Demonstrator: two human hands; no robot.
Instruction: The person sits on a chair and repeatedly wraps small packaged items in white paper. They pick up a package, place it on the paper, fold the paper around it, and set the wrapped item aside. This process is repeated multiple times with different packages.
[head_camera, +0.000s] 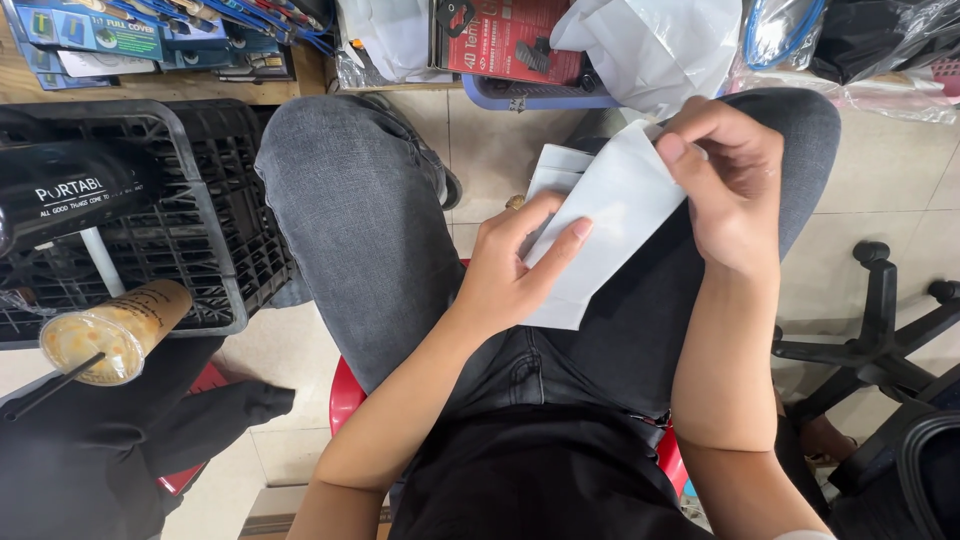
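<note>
A: Which hand holds the white envelope (610, 215)?

B: Both. The left hand (510, 270) clasps its lower half, thumb lying across the face and fingers curled behind. The right hand (725, 185) pinches the upper corner between thumb and forefinger.

A: How does it lie?

B: Over the lap in grey jeans (360, 230). Its long axis runs diagonally, rising from the left hand toward the right hand and away from the body. Each hand touches its own end.

A: Nearby?

B: An iced drink cup (115, 330), well apart beyond the left hand.

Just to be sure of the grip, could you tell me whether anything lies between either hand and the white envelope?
Nothing visible does: the left hand and the right hand both hold the envelope directly, over the lap.
</note>
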